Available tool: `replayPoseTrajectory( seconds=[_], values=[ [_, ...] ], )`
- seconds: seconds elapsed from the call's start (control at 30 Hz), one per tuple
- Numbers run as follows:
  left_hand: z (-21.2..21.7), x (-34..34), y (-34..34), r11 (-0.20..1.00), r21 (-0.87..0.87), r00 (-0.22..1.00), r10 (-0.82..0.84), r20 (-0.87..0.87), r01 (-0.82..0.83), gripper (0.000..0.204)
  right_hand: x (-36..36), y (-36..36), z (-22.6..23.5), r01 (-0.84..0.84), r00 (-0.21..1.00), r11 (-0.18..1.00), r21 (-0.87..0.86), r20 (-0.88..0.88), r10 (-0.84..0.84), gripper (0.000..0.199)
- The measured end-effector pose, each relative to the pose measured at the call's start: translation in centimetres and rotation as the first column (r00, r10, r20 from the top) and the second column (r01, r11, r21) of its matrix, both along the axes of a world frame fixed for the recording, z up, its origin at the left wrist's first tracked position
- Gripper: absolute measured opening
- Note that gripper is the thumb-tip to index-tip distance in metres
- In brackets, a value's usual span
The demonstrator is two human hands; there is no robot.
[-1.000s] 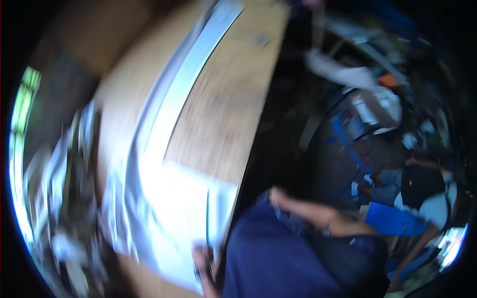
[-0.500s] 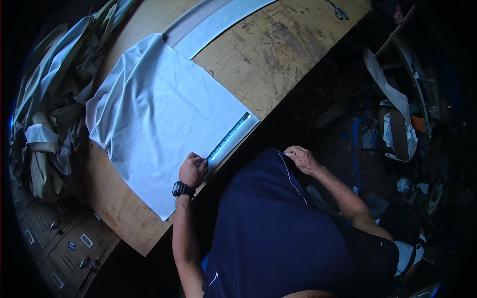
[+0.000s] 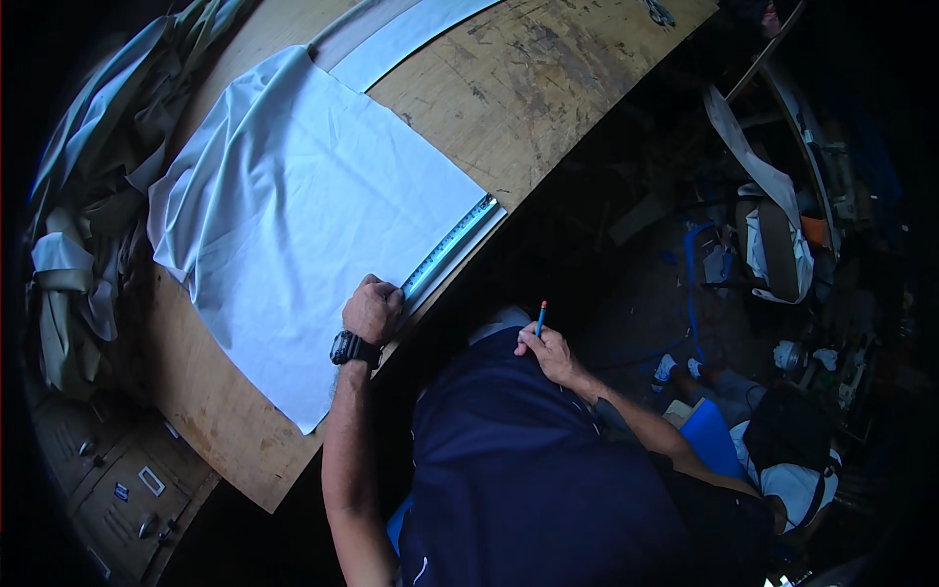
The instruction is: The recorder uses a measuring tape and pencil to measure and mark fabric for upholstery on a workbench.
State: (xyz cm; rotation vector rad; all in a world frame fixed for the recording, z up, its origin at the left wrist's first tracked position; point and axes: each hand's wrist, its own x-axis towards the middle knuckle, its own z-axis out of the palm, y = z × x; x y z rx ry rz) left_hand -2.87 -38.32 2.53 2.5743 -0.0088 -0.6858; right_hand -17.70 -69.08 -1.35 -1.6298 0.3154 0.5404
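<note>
Head view is showing the left hand (image 3: 373, 309) curling its fingers down onto the near end of a metal ruler (image 3: 448, 248), pressing it flat along the edge of a white cloth (image 3: 303, 215) spread on a worn wooden table (image 3: 548, 88). Half a second ago the same hand was sitting on the ruler in much the same spot, while the right hand was resting empty against the dark blue shirt (image 3: 528, 470); now the right hand (image 3: 548, 352) is pinching a blue pencil (image 3: 540, 318) between thumb and fingertips, tip end raised, well apart from the cloth and close to the chest. A second ago the whole scene was sweeping by in blur, so the gaze is settling over the work, and the ruler, by my reading, is lying ready as a guide with the marking tool only now in hand. Counting: one ruler, one pencil, one spread white cloth, one black wristwatch (image 3: 350, 348) on the left wrist, one long pale strip (image 3: 411, 39) running across the far part of the table, and one heap of pale and olive fabric (image 3: 88, 215) piling up beside the table's left edge.
</note>
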Motion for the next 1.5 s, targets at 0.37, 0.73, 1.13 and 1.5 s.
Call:
replayPoseTrajectory(
  seconds=[0.37,0.73,1.13,1.5],
  values=[
    [-0.8,-0.4,0.5,0.999,0.010,0.999,-0.041,0.013,0.041,0.027,17.5,-0.1,-0.7,0.296,0.890,0.863,-0.410,0.445,-0.094,0.026],
    [-0.7,-0.5,0.6,0.999,0.039,1.000,-0.021,-0.023,0.021,0.026,22.6,0.0,-3.4,0.176,0.954,0.921,-0.349,0.291,-0.072,0.027],
    [1.2,-7.1,5.9,0.974,0.174,0.989,0.145,0.006,-0.144,0.025,22.4,0.3,-3.1,0.191,0.948,0.914,-0.357,0.309,-0.078,0.025],
    [1.9,-7.5,4.2,0.934,0.270,0.972,0.231,0.049,-0.236,0.026,22.2,0.2,-3.9,0.202,0.935,0.919,-0.339,0.345,-0.079,0.027]
  ],
)
